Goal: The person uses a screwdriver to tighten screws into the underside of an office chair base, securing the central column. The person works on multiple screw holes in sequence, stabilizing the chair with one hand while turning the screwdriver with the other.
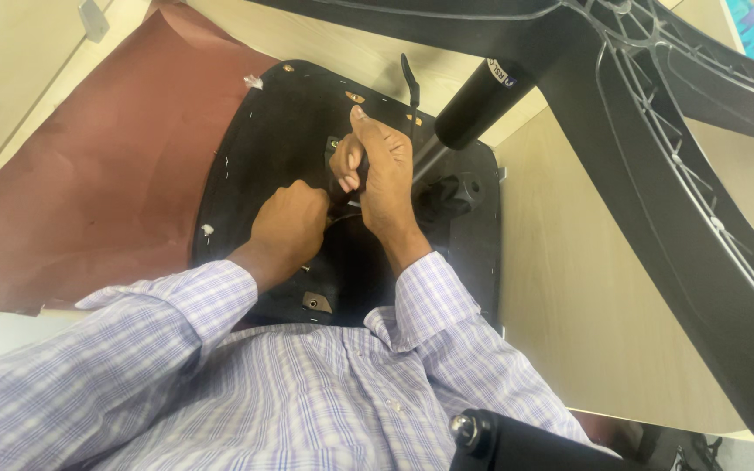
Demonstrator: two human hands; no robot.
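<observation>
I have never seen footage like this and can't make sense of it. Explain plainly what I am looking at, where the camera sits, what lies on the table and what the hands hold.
There is one picture, taken by a camera worn on a person's head, looking down at their own arms in a checked shirt. No machine is at work, only two bare hands. On the pale table lies an upturned black chair seat, underside up, on a sheet of brown paper. Its black gas cylinder and star-shaped chair base rise toward the camera. The left hand and right hand meet at the mechanism in the seat's middle, the right thumb raised. They seem to grip a small dark part, but what it is cannot be told.
</observation>
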